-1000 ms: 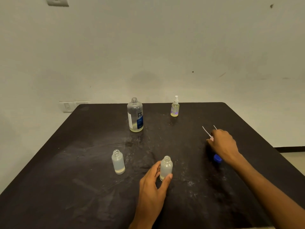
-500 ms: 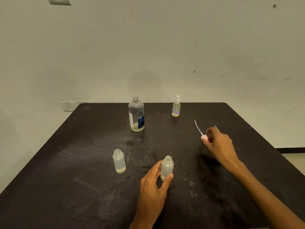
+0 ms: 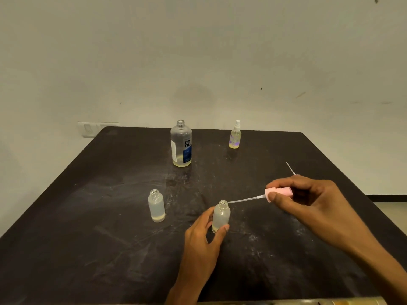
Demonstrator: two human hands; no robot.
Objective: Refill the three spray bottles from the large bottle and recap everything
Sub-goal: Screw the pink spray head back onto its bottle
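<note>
My left hand [image 3: 203,241] grips a small frosted bottle [image 3: 221,216] that stands uncapped on the black table [image 3: 88,227]. My right hand [image 3: 308,199] holds a pink spray cap [image 3: 278,192] sideways, and the tip of its thin dip tube [image 3: 244,200] sits at the bottle's mouth. A second uncapped frosted bottle [image 3: 156,205] stands to the left. The large clear bottle [image 3: 181,143] with a blue label stands uncapped at the back. A capped small spray bottle [image 3: 235,135] with yellowish liquid stands back right.
Another dip tube [image 3: 290,168] of a loose spray cap pokes out behind my right hand. The table's far edge meets a pale wall, with a switch plate [image 3: 88,129] at the back left. Floor shows past the table's right edge.
My right hand lifted the pink spray cap from the table at the right and carried it left to the bottle's mouth. My left hand stayed on the bottle.
</note>
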